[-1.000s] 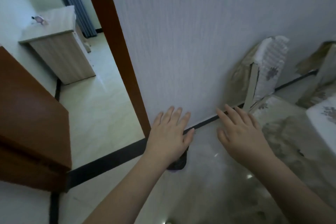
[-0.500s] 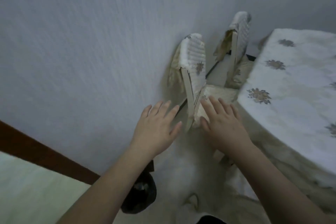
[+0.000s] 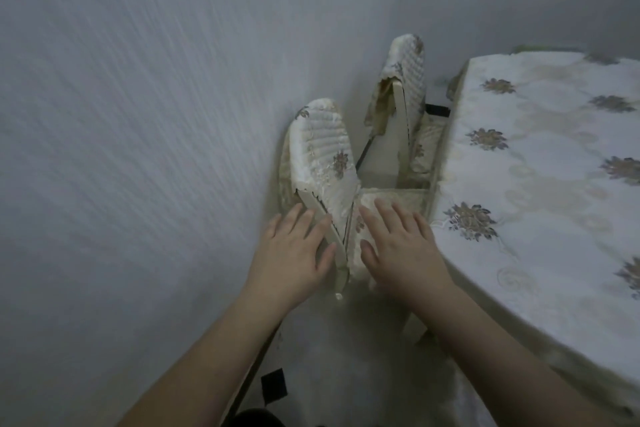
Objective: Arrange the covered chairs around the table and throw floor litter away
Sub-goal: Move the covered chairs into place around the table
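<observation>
Two chairs in cream quilted covers with flower motifs stand between the wall and the table. The near chair (image 3: 325, 156) has its back toward the wall; the far chair (image 3: 407, 80) stands behind it. My left hand (image 3: 294, 253) reaches out with straight fingers beside the near chair's back frame. My right hand (image 3: 398, 246) hovers flat over that chair's seat (image 3: 398, 198). Neither hand holds anything. The table (image 3: 554, 163) on the right wears a white cloth with flower motifs.
A pale textured wall (image 3: 138, 114) fills the left and top. Along its foot runs a dark skirting strip (image 3: 249, 378). A dark object (image 3: 252, 418) lies on the floor at the bottom edge, partly cut off.
My view has swung right, away from the doorway and cabinet, toward the chairs and table. Both hands have come closer to the near chair, still spread flat.
</observation>
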Action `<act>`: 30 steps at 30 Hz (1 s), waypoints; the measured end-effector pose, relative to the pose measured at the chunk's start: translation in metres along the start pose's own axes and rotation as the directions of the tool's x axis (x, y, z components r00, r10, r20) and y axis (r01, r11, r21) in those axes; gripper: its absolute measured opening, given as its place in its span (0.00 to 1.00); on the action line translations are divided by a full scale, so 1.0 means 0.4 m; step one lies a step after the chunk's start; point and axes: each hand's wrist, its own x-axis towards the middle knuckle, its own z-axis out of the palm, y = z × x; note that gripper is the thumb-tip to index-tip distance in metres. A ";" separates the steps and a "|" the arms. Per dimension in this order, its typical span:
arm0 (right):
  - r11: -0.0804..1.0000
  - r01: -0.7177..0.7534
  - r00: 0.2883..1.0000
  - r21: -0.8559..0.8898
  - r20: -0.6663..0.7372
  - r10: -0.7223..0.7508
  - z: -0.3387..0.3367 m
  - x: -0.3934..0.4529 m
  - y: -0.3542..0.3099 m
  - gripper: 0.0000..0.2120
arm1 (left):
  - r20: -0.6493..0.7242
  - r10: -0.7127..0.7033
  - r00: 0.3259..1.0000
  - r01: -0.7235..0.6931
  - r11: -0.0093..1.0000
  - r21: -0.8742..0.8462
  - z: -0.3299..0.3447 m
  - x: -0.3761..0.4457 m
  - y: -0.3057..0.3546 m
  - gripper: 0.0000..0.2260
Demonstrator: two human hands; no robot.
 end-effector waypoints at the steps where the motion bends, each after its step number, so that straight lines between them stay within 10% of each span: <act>1: 1.000 -0.009 1.000 0.002 0.009 0.009 0.008 0.020 0.002 0.27 | -0.002 0.006 1.000 -0.006 1.000 -0.002 0.009 0.026 -0.012 0.26; 30: 0.996 -0.081 0.997 0.024 0.001 0.081 0.174 0.788 -0.043 0.27 | 0.015 0.067 0.998 -0.067 0.998 -0.009 0.272 0.828 -0.433 0.27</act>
